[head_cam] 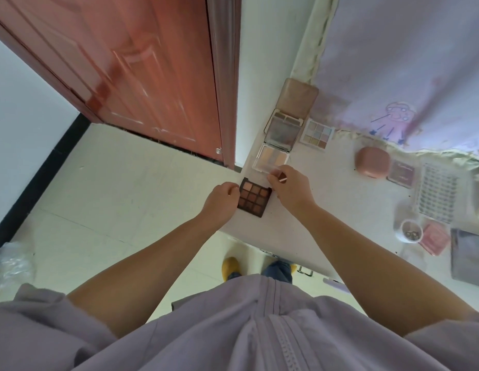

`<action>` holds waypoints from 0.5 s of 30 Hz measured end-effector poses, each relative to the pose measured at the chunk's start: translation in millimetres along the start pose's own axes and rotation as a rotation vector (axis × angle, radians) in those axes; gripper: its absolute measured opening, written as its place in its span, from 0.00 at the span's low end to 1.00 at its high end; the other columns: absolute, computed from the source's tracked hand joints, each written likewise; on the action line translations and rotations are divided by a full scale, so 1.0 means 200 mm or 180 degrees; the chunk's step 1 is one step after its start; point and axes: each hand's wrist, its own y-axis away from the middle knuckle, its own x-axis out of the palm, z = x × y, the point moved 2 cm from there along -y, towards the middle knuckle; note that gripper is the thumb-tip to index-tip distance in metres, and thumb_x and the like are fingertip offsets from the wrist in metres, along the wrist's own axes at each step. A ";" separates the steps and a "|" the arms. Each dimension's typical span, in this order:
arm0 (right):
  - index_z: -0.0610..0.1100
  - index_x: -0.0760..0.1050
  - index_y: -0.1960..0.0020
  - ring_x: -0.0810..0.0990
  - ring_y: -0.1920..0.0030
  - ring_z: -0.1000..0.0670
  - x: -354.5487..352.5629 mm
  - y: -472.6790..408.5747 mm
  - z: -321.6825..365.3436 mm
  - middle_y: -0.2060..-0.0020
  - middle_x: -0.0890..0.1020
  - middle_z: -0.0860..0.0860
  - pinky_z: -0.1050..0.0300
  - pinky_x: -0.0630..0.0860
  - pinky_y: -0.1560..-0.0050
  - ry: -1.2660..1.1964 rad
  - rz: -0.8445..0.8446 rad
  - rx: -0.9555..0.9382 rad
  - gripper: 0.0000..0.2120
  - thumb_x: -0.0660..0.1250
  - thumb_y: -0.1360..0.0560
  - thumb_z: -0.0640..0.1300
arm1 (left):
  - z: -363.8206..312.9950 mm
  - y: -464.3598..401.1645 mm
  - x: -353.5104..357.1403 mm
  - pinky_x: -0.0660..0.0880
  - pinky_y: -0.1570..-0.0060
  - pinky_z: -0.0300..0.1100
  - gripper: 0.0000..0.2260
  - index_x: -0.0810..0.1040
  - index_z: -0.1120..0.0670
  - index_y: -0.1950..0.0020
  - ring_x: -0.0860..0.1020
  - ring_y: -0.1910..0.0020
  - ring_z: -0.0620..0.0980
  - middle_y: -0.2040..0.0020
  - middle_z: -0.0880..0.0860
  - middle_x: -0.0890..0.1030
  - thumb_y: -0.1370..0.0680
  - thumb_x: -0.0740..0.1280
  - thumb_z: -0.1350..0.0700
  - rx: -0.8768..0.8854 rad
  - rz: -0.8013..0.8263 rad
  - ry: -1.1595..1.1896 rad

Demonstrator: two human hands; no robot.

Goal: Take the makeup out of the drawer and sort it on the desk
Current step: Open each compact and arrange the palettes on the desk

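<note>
We see a dark brown palette (255,197) with a grid of nine pans in peach, tan and reddish brown. Beyond it lies a clear-lidded palette (271,158) with pale cream and beige pans, then a taupe compact (291,117) with grey-brown shades. To its right sits a white palette (317,133) with nine pastel pans in cream, mint, pink and yellow. The desk (340,199) is white. Farther right we see a rounded pink case (370,162), a mauve square palette (401,174) and a coral pink box (434,239). The door (131,65) is glossy reddish brown; the cloth (409,49) is pale lilac with a pink cartoon figure. Our top (233,330) is lavender.
</note>
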 end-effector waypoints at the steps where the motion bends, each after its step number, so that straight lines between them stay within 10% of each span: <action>1: 0.45 0.75 0.48 0.78 0.57 0.50 -0.03 0.00 0.00 0.55 0.79 0.51 0.59 0.74 0.58 0.0009 0.0003 -0.0066 0.09 0.64 0.23 0.50 | -0.03 0.01 0.00 0.67 0.54 0.39 0.13 0.75 0.57 0.41 0.73 0.51 0.49 0.47 0.53 0.75 0.19 0.54 0.58 0.0065 -0.0195 -0.0062; 5: 0.51 0.74 0.47 0.76 0.61 0.61 -0.25 0.03 -0.02 0.58 0.77 0.59 0.73 0.69 0.63 0.0217 0.0099 -0.0433 0.10 0.65 0.24 0.54 | -0.29 0.11 0.03 0.68 0.57 0.27 0.09 0.74 0.53 0.48 0.73 0.54 0.42 0.52 0.47 0.75 0.20 0.56 0.61 0.1370 -0.0867 0.0158; 8: 0.46 0.76 0.45 0.77 0.59 0.57 -0.49 0.03 -0.12 0.54 0.78 0.54 0.65 0.73 0.56 0.0522 0.0030 -0.0536 0.09 0.64 0.23 0.49 | -0.57 0.13 0.17 0.69 0.54 0.29 0.10 0.76 0.58 0.48 0.73 0.55 0.45 0.54 0.49 0.74 0.22 0.56 0.63 0.2408 -0.0486 0.0232; 15: 0.40 0.77 0.42 0.76 0.44 0.44 -1.07 -0.07 -0.54 0.42 0.76 0.44 0.54 0.70 0.41 0.1392 -0.0362 -0.0024 0.12 0.62 0.24 0.38 | -0.95 -0.14 0.71 0.71 0.52 0.41 0.14 0.74 0.57 0.38 0.76 0.49 0.52 0.44 0.55 0.78 0.21 0.55 0.60 0.1272 0.1010 -0.0294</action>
